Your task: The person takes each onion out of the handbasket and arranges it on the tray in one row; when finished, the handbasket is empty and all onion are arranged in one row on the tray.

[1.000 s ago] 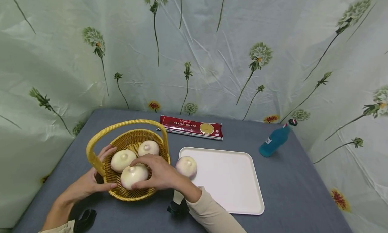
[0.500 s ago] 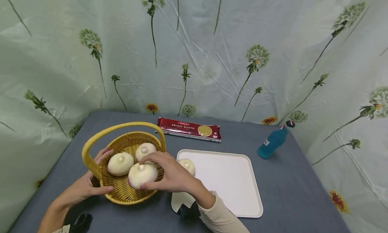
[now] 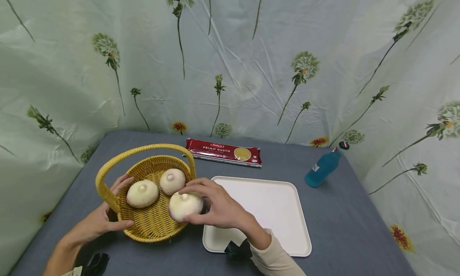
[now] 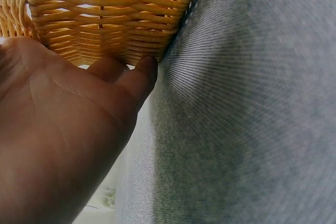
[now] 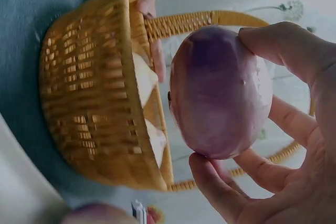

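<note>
My right hand (image 3: 224, 208) grips a white turnip (image 3: 184, 207) by its sides, thumb and fingers spread around it. The right wrist view shows its purple underside (image 5: 218, 98), raised above the basket rim. Two more turnips, one on the left (image 3: 142, 193) and one at the back (image 3: 172, 181), sit in the yellow wicker basket (image 3: 152, 228). My left hand (image 3: 95, 224) holds the basket's left side, thumb at the front rim; fingers press the woven wall in the left wrist view. Another purple turnip (image 5: 100, 215), blurred, shows by the tray; my right hand hides it in the head view.
A white tray (image 3: 267, 212) lies right of the basket, partly under my right forearm. Behind it is a red pasta packet (image 3: 223, 152). Farther right stands a blue bottle (image 3: 325, 167) with a dark cap. The basket's tall handle (image 3: 143, 149) arches over its opening.
My right hand has lifted the turnip from the basket's front and carried it right, over the right rim. My left hand stays on the basket. The head view has shifted slightly.
</note>
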Available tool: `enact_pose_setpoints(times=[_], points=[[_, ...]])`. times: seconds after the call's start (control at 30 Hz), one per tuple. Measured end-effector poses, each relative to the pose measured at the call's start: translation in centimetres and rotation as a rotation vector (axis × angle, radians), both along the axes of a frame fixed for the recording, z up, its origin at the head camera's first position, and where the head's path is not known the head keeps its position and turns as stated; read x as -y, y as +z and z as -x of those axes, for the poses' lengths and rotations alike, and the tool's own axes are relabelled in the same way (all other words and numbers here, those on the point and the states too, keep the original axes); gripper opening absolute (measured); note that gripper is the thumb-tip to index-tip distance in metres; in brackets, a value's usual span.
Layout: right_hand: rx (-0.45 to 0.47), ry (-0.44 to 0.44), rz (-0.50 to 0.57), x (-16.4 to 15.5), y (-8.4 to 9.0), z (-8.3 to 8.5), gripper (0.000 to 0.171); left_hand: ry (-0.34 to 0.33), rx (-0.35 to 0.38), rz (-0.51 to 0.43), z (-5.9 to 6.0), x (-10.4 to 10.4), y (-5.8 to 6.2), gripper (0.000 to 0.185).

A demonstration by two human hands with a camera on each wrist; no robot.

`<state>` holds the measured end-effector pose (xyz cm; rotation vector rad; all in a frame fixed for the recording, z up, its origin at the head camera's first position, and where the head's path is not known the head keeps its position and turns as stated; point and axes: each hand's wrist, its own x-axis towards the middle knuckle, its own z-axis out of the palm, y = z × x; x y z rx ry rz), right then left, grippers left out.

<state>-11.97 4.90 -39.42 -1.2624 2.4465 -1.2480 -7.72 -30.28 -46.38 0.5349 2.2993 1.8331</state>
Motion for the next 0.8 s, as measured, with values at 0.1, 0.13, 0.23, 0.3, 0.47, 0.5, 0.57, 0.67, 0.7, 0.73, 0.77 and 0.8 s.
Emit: enact_pose_setpoints(times=[0.1,0.13,0.23,0.3,0.47,0.5,0.57,0.67,0.7,0.73,0.77,0.8], points=[[0.023,-0.024,0.024,-1.0,0.0,0.1,0.049,0.001,0.005,-0.002,0.0,0.0,0.0,0.105],[0.031,-0.036,0.030,-1.3,0.0,0.2,0.050,0.003,0.005,0.000,0.0,0.1,0.0,0.105],[0.057,-0.071,0.048,-2.5,0.0,0.4,0.053,0.007,0.006,0.005,0.0,0.0,-0.1,0.106],[0.061,-0.095,0.058,-3.3,0.0,0.4,0.053,0.006,0.002,0.006,0.0,0.0,-0.1,0.106],[0.061,-0.139,0.084,-5.1,-0.1,0.8,0.051,0.006,0.007,0.013,0.1,0.0,-0.2,0.106],[0.057,-0.146,0.088,-5.4,-0.1,0.9,0.050,0.009,0.009,0.022,0.1,0.0,-0.2,0.106],[0.053,-0.161,0.095,-6.0,-0.2,1.0,0.052,0.015,0.012,0.039,0.1,0.0,-0.2,0.105],[0.036,-0.189,0.079,-6.6,-0.3,1.2,0.053,0.025,0.013,0.060,0.0,-0.1,-0.2,0.105],[0.030,-0.197,0.070,-6.8,-0.4,1.3,0.054,0.027,0.013,0.064,0.0,-0.1,-0.2,0.105],[0.028,-0.205,0.060,-7.0,-0.4,1.4,0.054,0.027,0.017,0.056,0.0,-0.1,-0.2,0.105],[0.020,-0.212,0.049,-7.2,-0.5,1.5,0.054,0.026,0.020,0.046,0.0,-0.1,-0.2,0.105],[0.013,-0.220,0.039,-7.3,-0.5,1.6,0.054,0.026,0.021,0.038,0.0,-0.1,-0.2,0.105]])
